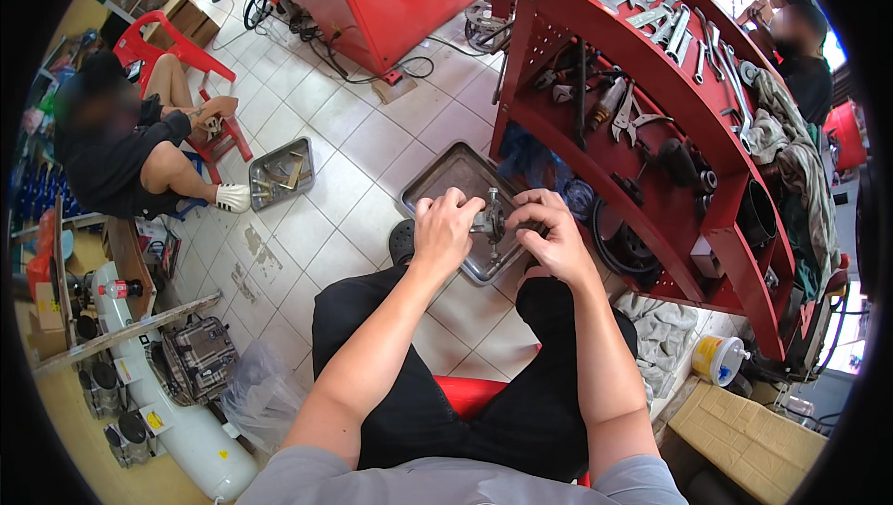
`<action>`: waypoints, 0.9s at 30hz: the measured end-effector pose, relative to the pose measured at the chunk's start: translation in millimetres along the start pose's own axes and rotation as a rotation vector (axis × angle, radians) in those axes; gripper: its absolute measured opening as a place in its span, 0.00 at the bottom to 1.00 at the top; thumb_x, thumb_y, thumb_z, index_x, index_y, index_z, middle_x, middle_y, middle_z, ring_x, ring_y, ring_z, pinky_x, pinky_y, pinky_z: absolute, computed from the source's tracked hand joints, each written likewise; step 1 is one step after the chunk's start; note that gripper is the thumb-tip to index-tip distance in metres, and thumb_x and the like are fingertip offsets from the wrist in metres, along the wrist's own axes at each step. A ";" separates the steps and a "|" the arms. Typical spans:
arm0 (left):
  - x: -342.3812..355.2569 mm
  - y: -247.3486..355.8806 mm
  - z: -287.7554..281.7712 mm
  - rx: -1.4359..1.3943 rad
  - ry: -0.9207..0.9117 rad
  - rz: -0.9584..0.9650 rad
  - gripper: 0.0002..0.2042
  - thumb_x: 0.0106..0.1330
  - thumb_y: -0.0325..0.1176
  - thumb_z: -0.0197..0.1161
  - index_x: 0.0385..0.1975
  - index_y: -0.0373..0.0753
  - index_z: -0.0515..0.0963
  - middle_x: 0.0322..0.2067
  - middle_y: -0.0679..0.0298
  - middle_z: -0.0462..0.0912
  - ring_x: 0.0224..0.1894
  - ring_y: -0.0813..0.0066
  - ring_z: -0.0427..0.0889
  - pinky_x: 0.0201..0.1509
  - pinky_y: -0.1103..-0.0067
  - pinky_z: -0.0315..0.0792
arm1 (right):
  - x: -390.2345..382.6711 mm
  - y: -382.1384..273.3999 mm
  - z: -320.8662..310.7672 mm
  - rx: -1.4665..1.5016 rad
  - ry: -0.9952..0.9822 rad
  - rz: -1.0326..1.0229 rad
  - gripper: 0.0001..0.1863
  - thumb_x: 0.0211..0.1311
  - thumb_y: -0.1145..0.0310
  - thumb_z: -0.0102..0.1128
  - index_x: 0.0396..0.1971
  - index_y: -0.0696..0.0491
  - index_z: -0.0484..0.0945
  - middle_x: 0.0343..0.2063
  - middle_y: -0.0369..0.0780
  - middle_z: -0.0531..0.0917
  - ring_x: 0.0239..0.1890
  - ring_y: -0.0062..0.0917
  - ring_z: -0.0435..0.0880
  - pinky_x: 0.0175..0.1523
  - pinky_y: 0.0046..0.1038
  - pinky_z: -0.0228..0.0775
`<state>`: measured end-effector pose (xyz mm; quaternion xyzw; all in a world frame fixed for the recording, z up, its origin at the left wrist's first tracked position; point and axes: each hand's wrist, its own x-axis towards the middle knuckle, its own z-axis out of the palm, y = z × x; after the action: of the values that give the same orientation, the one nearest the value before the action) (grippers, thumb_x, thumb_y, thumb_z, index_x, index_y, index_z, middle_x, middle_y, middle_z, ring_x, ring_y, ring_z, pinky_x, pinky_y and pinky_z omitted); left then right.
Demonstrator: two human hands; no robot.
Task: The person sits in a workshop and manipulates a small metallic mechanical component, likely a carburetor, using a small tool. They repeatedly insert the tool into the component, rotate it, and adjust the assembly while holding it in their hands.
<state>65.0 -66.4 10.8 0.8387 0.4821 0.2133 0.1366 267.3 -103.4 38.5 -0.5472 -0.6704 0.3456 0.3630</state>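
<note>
Over a metal tray (420,179) on the floor between my knees, my left hand (445,231) is closed round a greasy metal part (493,219) with a round disc and a rod sticking up and down. Close to the other side of this part, my right hand (556,235) has its fingers curled and pinched together. Something dark shows between those fingertips, too small and shaded to name. The palms and part of the metal piece are hidden.
To the right stands a red tool cart (642,49) with wrenches (651,7) on top and pliers (633,114) below. A seated person (112,133) works at the left beside another tray (282,176). A white cylinder (177,412) lies lower left, with cardboard (753,440) lower right.
</note>
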 end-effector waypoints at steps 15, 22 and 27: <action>-0.4 0.1 1.7 -0.001 -0.017 -0.006 0.22 0.39 0.22 0.70 0.39 0.47 0.79 0.33 0.66 0.74 0.40 0.66 0.78 0.45 0.69 0.62 | 1.8 7.0 2.6 0.110 -0.006 0.041 0.18 0.40 0.65 0.58 0.35 0.51 0.84 0.47 0.45 0.79 0.55 0.38 0.72 0.63 0.37 0.56; -0.6 -1.1 4.5 0.001 -0.026 -0.005 0.23 0.39 0.22 0.70 0.39 0.48 0.79 0.34 0.66 0.74 0.40 0.67 0.78 0.45 0.69 0.61 | 0.9 10.9 1.0 0.067 -0.048 0.034 0.16 0.40 0.65 0.58 0.33 0.50 0.84 0.49 0.46 0.78 0.57 0.39 0.71 0.64 0.38 0.54; -1.2 -2.1 3.3 0.009 -0.037 -0.007 0.23 0.39 0.22 0.70 0.40 0.48 0.79 0.35 0.65 0.74 0.41 0.67 0.78 0.45 0.69 0.62 | -0.7 2.9 6.1 -0.081 0.005 0.062 0.15 0.40 0.66 0.57 0.31 0.50 0.85 0.50 0.46 0.78 0.58 0.40 0.70 0.65 0.38 0.53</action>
<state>64.5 -66.5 6.8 0.8415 0.4834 0.1949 0.1424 263.6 -104.0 32.9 -0.5829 -0.6654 0.3280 0.3315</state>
